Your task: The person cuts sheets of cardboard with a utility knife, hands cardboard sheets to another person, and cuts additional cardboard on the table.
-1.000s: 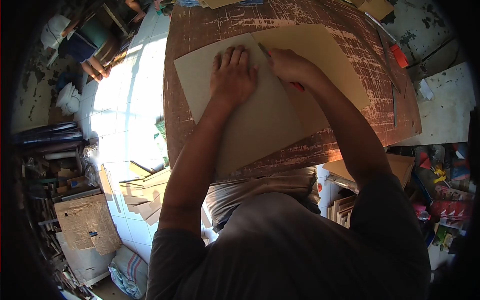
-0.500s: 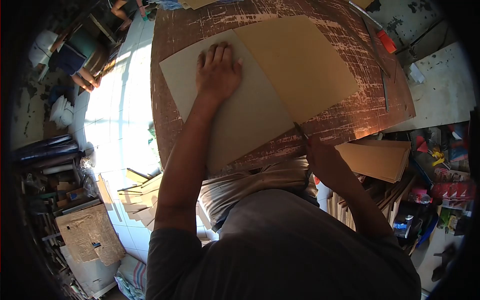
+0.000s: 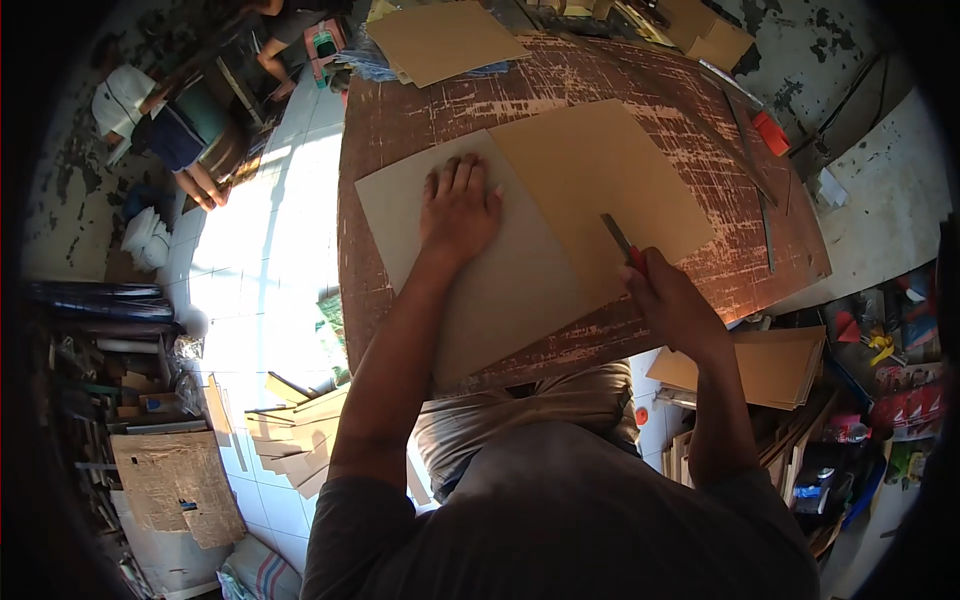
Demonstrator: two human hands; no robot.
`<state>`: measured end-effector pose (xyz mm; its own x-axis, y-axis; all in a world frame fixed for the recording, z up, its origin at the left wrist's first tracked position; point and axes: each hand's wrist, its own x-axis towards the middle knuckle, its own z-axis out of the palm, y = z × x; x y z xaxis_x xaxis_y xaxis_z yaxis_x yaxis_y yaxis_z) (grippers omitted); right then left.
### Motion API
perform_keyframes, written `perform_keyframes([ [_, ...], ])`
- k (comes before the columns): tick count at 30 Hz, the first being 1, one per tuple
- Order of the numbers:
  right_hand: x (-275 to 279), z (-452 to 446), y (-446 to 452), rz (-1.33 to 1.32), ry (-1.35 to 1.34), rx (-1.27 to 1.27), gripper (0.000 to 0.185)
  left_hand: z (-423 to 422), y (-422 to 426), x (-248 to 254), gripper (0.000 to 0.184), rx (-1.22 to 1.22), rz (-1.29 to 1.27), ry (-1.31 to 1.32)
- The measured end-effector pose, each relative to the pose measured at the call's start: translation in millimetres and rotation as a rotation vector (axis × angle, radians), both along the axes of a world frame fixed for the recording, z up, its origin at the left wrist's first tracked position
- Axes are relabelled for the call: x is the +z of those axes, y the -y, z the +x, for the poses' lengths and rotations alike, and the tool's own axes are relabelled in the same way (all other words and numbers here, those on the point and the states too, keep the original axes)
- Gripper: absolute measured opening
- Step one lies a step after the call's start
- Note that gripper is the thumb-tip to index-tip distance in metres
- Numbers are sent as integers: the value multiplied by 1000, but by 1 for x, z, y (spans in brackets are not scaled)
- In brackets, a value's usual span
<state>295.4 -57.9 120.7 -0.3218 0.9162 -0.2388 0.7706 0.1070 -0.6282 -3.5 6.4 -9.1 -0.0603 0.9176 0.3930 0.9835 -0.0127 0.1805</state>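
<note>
My left hand [image 3: 461,210] lies flat on a grey cardboard sheet [image 3: 500,290], fingers stretched and slightly apart. A tan cardboard sheet [image 3: 610,180] borders it on the right along a straight slanting line; I cannot tell whether the two are joined. In my right hand [image 3: 675,305] is a cutter knife [image 3: 622,240] with a red handle, its dark blade pointing forward and left over the tan sheet. Whether the blade touches the sheet is unclear. Both sheets rest on a scratched reddish-brown table [image 3: 390,120].
More cardboard sheets [image 3: 445,40] lie at the table's far left. Long metal strips [image 3: 745,130] and a red object [image 3: 771,133] are along the right side. Cardboard [image 3: 780,365] is stacked below right. Two people [image 3: 160,125] are at the far left, beyond the tiled floor [image 3: 270,220].
My right hand has moved the knife forward from the sheets' near edge to over the tan sheet. My left hand stays on the grey sheet. The camera view has tilted up.
</note>
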Motion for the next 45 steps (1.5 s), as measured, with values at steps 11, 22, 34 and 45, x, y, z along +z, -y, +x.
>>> perform_keyframes([
  [11,-6,-138,-142,74,24,152,36,1,2,4,60,-2,-55,15],
  [22,-65,-177,-192,417,315,376,31,1,3,7,62,-6,-96,25],
  [34,-32,-168,-166,199,376,356,35,4,2,5,60,-3,-66,15],
  [45,-54,-86,-90,152,304,284,38,4,0,2,57,4,-5,5],
])
